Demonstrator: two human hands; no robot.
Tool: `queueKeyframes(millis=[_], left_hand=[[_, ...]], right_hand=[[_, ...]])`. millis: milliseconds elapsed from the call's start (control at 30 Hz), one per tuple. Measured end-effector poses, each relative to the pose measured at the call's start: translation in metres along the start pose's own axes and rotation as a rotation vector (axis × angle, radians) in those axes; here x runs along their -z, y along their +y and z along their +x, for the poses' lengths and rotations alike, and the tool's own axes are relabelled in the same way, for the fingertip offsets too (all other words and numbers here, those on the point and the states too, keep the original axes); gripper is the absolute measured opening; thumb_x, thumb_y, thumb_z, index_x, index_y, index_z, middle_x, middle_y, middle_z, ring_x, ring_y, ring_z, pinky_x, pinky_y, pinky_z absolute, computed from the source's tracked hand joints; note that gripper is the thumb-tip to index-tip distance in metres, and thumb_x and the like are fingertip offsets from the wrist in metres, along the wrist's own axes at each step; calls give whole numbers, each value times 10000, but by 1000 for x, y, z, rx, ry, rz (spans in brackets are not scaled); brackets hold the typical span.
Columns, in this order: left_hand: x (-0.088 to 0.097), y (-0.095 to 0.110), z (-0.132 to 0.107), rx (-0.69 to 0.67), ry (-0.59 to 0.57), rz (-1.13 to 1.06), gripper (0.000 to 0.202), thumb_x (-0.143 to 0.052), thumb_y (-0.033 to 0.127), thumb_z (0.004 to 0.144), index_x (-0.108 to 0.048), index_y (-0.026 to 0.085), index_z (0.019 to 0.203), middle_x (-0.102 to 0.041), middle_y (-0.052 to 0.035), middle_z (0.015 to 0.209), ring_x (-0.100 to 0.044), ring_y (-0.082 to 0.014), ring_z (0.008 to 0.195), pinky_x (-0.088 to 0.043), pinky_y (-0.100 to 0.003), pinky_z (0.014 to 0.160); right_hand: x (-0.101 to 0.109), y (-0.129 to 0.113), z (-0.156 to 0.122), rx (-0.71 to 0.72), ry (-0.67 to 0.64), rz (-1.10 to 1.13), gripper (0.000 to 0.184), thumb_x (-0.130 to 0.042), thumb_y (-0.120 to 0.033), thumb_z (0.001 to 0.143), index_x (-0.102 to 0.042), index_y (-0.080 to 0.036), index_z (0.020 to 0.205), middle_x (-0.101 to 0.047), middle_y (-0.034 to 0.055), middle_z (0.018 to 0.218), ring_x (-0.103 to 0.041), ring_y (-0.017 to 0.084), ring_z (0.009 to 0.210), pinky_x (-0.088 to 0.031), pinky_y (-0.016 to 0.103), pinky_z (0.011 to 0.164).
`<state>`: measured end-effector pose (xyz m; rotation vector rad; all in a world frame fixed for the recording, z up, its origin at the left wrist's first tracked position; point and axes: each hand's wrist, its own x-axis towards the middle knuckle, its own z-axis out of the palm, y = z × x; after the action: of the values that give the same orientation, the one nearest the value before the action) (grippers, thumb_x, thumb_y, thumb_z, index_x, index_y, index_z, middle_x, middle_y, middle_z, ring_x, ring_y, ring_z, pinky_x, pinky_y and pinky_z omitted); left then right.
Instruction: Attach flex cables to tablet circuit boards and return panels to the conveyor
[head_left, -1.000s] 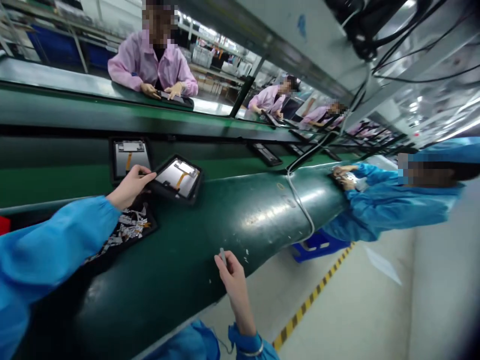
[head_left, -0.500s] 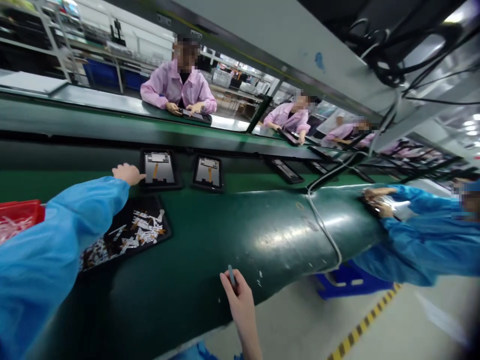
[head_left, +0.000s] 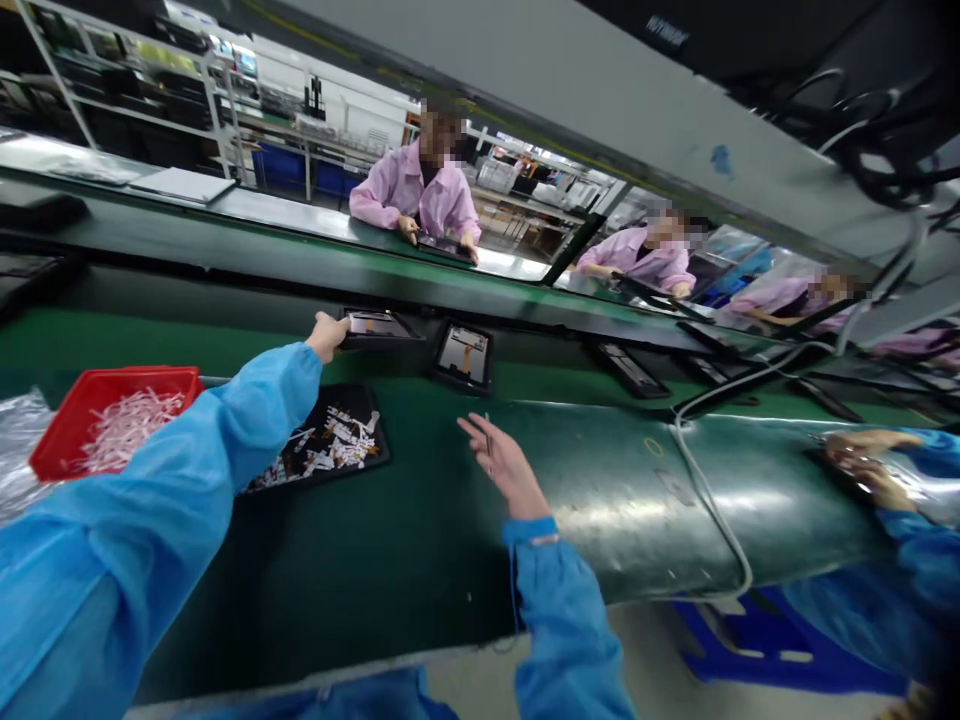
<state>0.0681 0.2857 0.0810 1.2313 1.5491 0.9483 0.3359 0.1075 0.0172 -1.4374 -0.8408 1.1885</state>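
Left hand [head_left: 327,336] was touching a black-framed display panel [head_left: 379,323] on the green worktop [head_left: 172,340], grip unclear; right hand [head_left: 501,465] pinched a thin grey stick [head_left: 487,432], other fingers spread.

The head-worn camera looks forward and down from close above a green conveyor belt [head_left: 247,345], with the wearer's blue sleeve [head_left: 150,480] at lower left.
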Motion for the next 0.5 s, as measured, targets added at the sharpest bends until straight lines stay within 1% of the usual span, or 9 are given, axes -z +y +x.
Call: queueKeyframes(millis=[67, 100, 167, 233, 267, 333, 400, 467, 500], left_hand=[[17, -1, -17, 9, 4, 20, 382, -615, 391, 963, -575, 155, 1260, -610, -99, 1244, -636, -219, 1064, -580, -429, 901], [29, -3, -28, 11, -5, 31, 369, -612, 389, 966, -578, 149, 1244, -620, -93, 1208, -643, -202, 1019, -587, -403, 866], [58, -10, -55, 10, -46, 64, 310, -603, 362, 968, -582, 148, 1190, -646, -57, 1053, -645, -151, 843, -580, -306, 723], [91, -20, -87, 5, -129, 111, 220, -600, 311, 937, -566, 181, 1111, -623, 9, 820, -580, -109, 619, -477, -204, 533], [109, -26, -103, 0, -186, 138, 206, -599, 319, 912, -549, 207, 1078, -603, 31, 746, -557, -107, 562, -428, -183, 484], [141, -40, -130, -16, -300, 207, 224, -598, 384, 866, -511, 236, 1009, -608, 44, 714, -555, -114, 530, -402, -175, 461], [167, -60, -152, -88, -449, 336, 267, -564, 463, 850, -497, 239, 978, -628, 44, 733, -550, -102, 551, -393, -158, 483], [183, -84, -166, -150, -536, 458, 296, -560, 488, 816, -536, 223, 946, -662, 25, 768, -572, -107, 605, -426, -163, 530], [187, -96, -171, -189, -546, 525, 303, -566, 490, 795, -567, 215, 923, -671, 18, 770, -581, -112, 624, -439, -168, 551]], right_hand=[[-3, -12, 32, 21, -14, -31, 271, -643, -429, 881, -607, -170, 810, -684, 87, 816, -549, 90, 527, -207, 161, 311], [-3, -17, 45, 41, -16, -49, 288, -606, -425, 927, -597, -162, 810, -661, 59, 788, -546, 80, 534, -236, 153, 326], [-1, -25, 64, 95, -24, -89, 291, -562, -412, 986, -609, -141, 892, -616, 0, 773, -550, 63, 561, -369, 151, 408], [2, -31, 74, 155, -32, -128, 265, -550, -399, 1003, -628, -149, 962, -618, 0, 814, -586, 72, 617, -457, 176, 501], [3, -33, 76, 187, -32, -148, 254, -557, -403, 1000, -631, -160, 996, -626, 1, 839, -593, 80, 639, -485, 190, 530], [1, -33, 74, 247, -31, -185, 285, -543, -445, 996, -636, -176, 1013, -650, 27, 869, -595, 90, 642, -461, 192, 493], [-9, -28, 65, 290, -62, -226, 365, -498, -506, 990, -648, -174, 1002, -677, 76, 903, -618, 96, 632, -350, 192, 415], [-27, -18, 51, 314, -143, -280, 435, -472, -540, 964, -662, -150, 1000, -696, 125, 956, -650, 98, 615, -250, 229, 385], [-39, -13, 43, 323, -204, -317, 435, -495, -538, 944, -670, -145, 1007, -704, 133, 979, -654, 100, 598, -245, 239, 389]])
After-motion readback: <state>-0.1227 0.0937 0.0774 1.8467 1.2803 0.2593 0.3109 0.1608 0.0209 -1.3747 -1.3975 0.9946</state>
